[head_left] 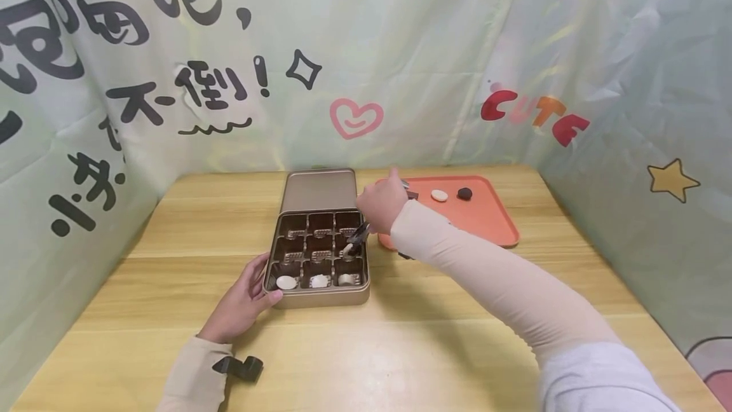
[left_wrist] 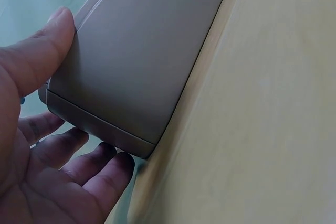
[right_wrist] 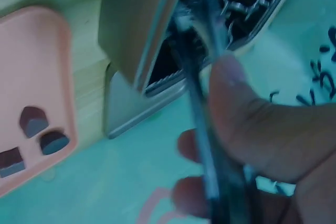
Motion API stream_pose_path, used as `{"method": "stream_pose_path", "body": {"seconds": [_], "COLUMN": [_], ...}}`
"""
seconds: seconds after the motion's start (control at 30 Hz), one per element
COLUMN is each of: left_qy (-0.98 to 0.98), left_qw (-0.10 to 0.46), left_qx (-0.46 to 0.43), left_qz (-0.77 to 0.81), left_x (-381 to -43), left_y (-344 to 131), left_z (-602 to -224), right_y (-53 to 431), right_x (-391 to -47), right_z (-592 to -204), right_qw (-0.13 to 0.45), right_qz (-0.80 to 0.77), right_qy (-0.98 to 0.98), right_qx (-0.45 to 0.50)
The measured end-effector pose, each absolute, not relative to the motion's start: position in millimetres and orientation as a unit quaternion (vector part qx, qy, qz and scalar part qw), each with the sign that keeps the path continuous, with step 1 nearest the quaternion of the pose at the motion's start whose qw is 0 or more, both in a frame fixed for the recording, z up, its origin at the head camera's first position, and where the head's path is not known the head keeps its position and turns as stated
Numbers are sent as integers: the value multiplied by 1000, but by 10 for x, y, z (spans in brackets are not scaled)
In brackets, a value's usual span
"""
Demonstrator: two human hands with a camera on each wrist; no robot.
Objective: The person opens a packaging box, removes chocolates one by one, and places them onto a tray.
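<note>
My left hand (head_left: 240,301) grips the near left corner of a bronze tin box (head_left: 326,298), thumb on the front wall and fingers along the side (left_wrist: 121,61). The box has a divided insert; its front row holds a white oval piece (head_left: 287,282), a white scalloped piece (head_left: 320,281) and a pale piece (head_left: 349,279). My right hand (head_left: 384,202) holds dark metal tongs (head_left: 358,234), also blurred in the right wrist view (right_wrist: 197,98). Their tips reach into the middle row's right compartment, with a small pale piece (head_left: 347,248) at them.
Behind the box lies its open lid (head_left: 319,189). To the right, an orange tray (head_left: 486,224) bears a white oval piece (head_left: 439,195), a dark round piece (head_left: 465,193) and more dark pieces (right_wrist: 54,141) partly hidden by my right arm. Printed cloth (head_left: 400,49) hangs around the wooden table (head_left: 320,361).
</note>
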State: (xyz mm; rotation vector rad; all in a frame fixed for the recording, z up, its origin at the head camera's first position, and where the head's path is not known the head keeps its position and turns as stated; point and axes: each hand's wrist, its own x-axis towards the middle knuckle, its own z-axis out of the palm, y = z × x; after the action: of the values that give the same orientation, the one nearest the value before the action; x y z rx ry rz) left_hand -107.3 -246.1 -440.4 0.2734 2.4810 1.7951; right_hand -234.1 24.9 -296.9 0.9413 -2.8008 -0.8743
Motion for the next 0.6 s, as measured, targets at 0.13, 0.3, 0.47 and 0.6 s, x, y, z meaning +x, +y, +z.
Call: {"method": "stream_pose_path", "body": {"seconds": [0.13,0.3,0.47,0.6], "left_qy": [803,797,800,802], "left_qw": [35,36,37,35], "left_qx": [87,85,86,86], "left_qz": [588,597,593,590], "left_x": [-1074,-1082,-1076,-1072], "left_y": [-2457,-2442,-2445,-2452], "left_z": [-4404,-4415,-4409,-4407], "right_y": [136,112,167,202], "right_x": [-2283,-2260,-2270,-2284], "right_z": [-3037,-3100,-3070,-3022], "right_qw": [44,70,85,101], "right_qz": [-309,-315,-315,-288], "right_qy": [-896,-888,-886,-894], "right_qx": [315,329,330,327]}}
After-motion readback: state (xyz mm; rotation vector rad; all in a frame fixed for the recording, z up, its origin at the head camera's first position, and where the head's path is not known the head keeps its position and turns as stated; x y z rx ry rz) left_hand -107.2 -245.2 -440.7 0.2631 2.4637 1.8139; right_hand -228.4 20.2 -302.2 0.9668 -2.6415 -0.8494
